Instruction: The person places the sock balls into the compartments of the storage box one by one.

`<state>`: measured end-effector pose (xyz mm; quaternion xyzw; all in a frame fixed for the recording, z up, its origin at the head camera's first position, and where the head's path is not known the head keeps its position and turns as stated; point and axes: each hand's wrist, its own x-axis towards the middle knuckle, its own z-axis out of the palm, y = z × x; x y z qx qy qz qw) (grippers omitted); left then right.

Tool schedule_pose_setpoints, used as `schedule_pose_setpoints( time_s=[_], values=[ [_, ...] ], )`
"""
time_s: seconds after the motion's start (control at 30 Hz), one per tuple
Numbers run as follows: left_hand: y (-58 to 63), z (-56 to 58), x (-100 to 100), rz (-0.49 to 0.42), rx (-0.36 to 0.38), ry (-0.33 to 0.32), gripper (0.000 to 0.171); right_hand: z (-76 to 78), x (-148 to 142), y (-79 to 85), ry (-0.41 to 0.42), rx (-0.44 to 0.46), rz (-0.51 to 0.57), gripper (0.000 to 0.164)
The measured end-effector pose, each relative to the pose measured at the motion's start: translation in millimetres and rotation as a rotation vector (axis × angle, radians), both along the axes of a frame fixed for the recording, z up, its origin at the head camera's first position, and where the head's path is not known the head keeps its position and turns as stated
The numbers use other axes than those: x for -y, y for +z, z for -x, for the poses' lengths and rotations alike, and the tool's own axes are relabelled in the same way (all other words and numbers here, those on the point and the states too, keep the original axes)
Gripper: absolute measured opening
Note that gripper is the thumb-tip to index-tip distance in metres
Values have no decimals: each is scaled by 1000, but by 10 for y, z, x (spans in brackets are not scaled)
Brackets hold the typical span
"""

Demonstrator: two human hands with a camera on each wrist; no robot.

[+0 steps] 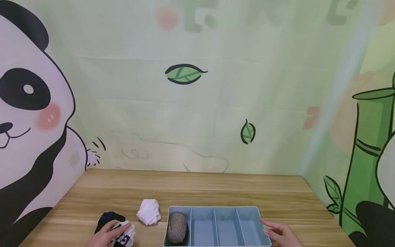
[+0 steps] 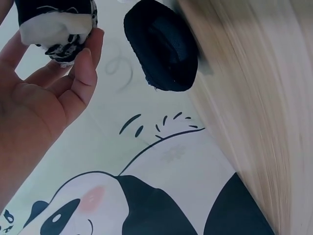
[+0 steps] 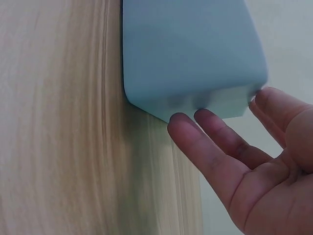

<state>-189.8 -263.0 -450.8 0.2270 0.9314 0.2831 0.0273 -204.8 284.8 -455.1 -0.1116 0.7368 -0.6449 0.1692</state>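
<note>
My left hand [image 1: 106, 236] grips a bundle of black-and-white patterned socks [image 1: 124, 236], with fingers and thumb curled round it in the left wrist view. Just behind it on the table lies a dark rolled sock bundle [image 2: 164, 46], black with some blue. A white rolled bundle [image 1: 148, 212] sits farther back, left of the blue-grey divided tray [image 1: 213, 207]. In the tray's leftmost compartment rests a grey-brown knitted bundle [image 1: 177, 227]. My right hand [image 1: 282, 234] touches the tray's right end with extended fingertips [image 3: 183, 125] and grasps nothing.
The wooden table [image 1: 197, 187] runs back to a green printed wall cloth [image 1: 139, 79] with a panda and leaves. The tray's other compartments show bare floors between thin dividers [image 1: 215, 226].
</note>
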Motion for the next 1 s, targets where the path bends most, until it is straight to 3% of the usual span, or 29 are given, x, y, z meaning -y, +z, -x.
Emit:
schedule_pose_setpoints(
  time_s=[0.17, 0.37, 0.5, 0.63, 0.87, 1.0],
  values=[
    [49, -15, -62, 0, -29, 53, 56, 8, -2, -2, 2, 2, 9, 50],
    [130, -45, -145, -26, -43, 103, 74, -6, 0, -4, -3, -2, 9, 51],
    [184, -50, -187, -42, -53, 84, 80, -3, -2, -6, -13, 13, 13, 51],
    [206, -41, -212, -51, -106, 61, 83, -2, -7, -8, -14, 10, 5, 52],
    [221, -26, -276, -36, -217, 84, 78, 0, -7, -7, -19, -2, 0, 51],
    [282, -24, -350, -43, -195, 92, 78, 2, -9, -12, -19, -5, 0, 49]
  ],
)
